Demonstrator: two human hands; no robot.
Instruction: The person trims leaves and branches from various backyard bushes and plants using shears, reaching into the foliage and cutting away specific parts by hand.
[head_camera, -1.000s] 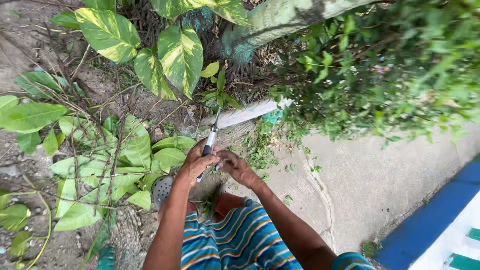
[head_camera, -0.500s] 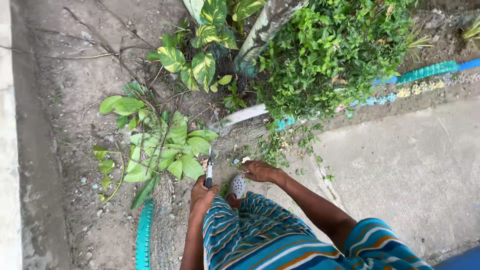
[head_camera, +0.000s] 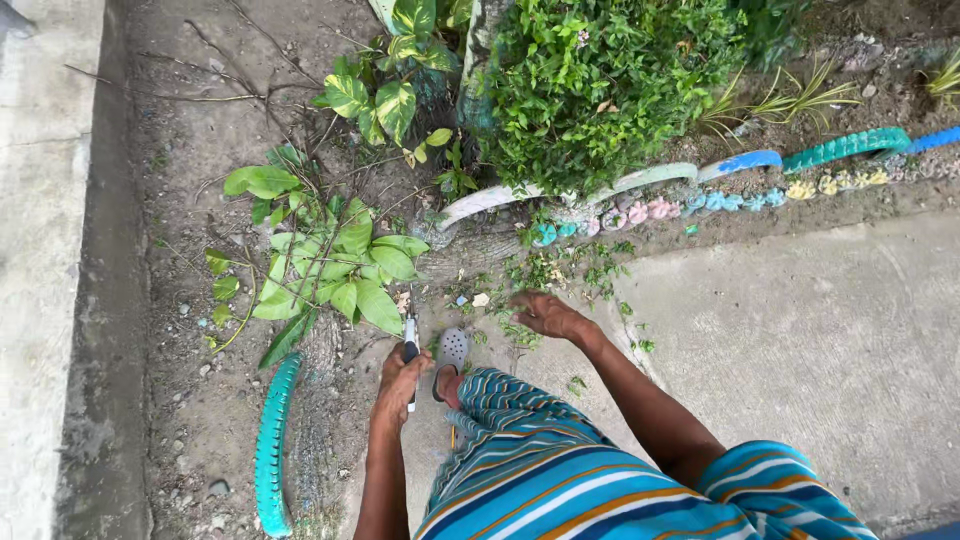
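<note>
My left hand (head_camera: 398, 382) grips a small hand tool (head_camera: 410, 345) with a dark handle and a pale blade, its tip pointing up toward a leafy green plant (head_camera: 335, 265) growing in the dirt. My right hand (head_camera: 545, 315) hovers palm down with the fingers spread over scattered green clippings (head_camera: 560, 275) on the concrete, holding nothing. A grey perforated shoe (head_camera: 452, 352) on my foot shows between the two hands, above a blue, teal and orange striped garment (head_camera: 560, 475).
A dense green bush (head_camera: 610, 80) and a variegated plant (head_camera: 385, 90) stand behind a curved border of white, blue and teal painted edging (head_camera: 760, 160). Another teal edging piece (head_camera: 272, 445) lies left. A concrete kerb (head_camera: 45, 270) runs along the left; a concrete slab (head_camera: 830, 340) lies right.
The view has pulled back and swung right, showing more garden bed and concrete. My right hand has left the tool and moved out to the right; my left hand still holds it.
</note>
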